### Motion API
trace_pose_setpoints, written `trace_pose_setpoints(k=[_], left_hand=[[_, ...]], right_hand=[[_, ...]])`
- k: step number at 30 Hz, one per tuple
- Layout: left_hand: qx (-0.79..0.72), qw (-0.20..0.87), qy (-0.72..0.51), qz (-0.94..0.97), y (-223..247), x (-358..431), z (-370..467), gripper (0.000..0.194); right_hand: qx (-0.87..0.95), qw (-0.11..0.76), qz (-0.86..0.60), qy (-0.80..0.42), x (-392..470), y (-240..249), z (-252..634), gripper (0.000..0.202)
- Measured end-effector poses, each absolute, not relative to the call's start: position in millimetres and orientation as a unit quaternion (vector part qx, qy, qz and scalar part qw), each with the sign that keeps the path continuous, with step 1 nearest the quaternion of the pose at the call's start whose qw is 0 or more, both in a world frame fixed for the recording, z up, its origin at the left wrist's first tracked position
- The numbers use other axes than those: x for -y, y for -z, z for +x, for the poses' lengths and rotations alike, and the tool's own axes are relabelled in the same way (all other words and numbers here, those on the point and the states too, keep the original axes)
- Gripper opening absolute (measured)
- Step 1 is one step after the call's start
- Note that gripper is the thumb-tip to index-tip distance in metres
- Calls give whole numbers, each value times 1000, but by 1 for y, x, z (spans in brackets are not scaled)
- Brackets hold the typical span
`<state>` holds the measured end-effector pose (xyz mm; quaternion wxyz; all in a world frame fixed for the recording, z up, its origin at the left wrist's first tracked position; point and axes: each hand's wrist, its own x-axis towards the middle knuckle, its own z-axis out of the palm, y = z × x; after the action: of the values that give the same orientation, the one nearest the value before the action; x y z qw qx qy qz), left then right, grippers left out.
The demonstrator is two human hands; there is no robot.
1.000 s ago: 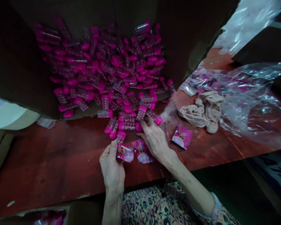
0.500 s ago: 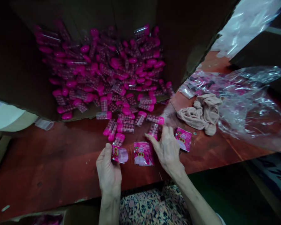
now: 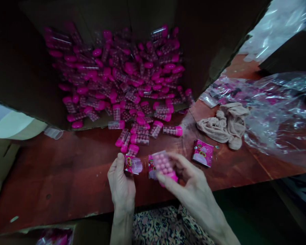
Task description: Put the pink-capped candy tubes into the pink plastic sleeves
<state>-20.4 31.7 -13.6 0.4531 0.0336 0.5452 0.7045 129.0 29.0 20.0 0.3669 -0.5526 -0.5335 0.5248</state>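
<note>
Between the thumb and fingers of my left hand [image 3: 122, 182] is a pink printed wrapper [image 3: 133, 165], its free end pointing right. My right hand [image 3: 188, 177] grips a small clear tube of pink candy balls [image 3: 164, 163] with a bright pink cap, tilted with the cap toward me. Under that tube, a second pink wrapper [image 3: 151, 166] lies on the table, mostly hidden. Another stack of pink wrappers [image 3: 203, 153] rests to the right of my right hand. Just beyond my left hand lie several loose candy tubes [image 3: 140, 139].
A large cardboard box [image 3: 206, 44] on its side holds a heap of pink-capped tubes [image 3: 122, 75]. To the right are a crumpled beige cloth [image 3: 223, 124] and a clear plastic bag [image 3: 267, 119]. A pale bowl [image 3: 17, 126] stands at left on the red-brown table [image 3: 73, 170].
My right hand has picked up a candy tube from the near edge of the pile and brought it toward me, over the middle wrapper. My left hand still holds its wrapper.
</note>
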Motion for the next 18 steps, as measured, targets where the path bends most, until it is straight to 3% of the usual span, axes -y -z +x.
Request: trace_pose_setpoints(k=[18], left_hand=[[-566, 408, -713, 67, 12, -30, -14, 26]], right_hand=[[566, 316, -500, -574, -18, -14, 120, 30]])
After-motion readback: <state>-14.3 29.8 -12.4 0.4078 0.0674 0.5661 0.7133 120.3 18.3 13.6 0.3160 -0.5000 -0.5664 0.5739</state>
